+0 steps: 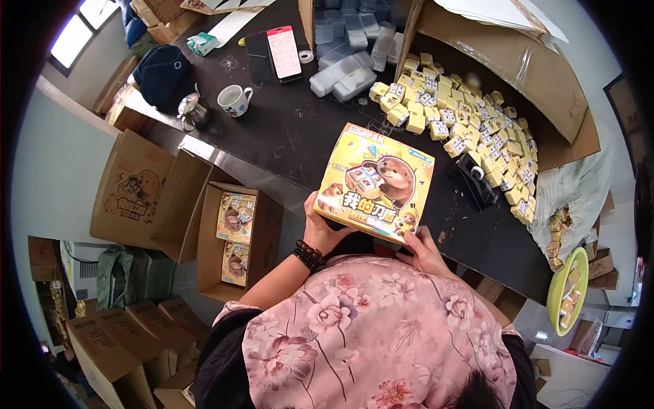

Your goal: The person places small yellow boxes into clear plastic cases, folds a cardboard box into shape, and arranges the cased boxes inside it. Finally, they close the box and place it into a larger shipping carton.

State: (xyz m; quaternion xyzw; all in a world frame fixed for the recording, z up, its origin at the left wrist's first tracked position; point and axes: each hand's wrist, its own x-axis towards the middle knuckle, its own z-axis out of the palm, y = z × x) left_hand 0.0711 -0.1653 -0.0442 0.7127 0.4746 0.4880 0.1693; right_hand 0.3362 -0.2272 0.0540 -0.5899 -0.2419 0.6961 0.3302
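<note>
A yellow printed cardboard box (pixel 347 163) with a dog picture on its lid is held above the near edge of the black table. Its lower left corner rests in my left hand (pixel 321 228), thumb along the front and a dark bead bracelet on the wrist. My right hand (pixel 424 252) is closed at the lower right corner, with some fingers hidden beneath the box. The lid looks closed, so its contents are hidden. To the right of the box lie many small yellow-and-white blocks (pixel 456 116) in a heap, beside a black tape dispenser (pixel 472 180).
An open carton (pixel 272 225) at left holds two similar yellow boxes (pixel 236 215). On the table (pixel 286 129) are a mug (pixel 234 101), a metal pot (pixel 193 110), a phone (pixel 284 53) and clear plastic cases (pixel 347 76). A green basin (pixel 553 300) stands at right.
</note>
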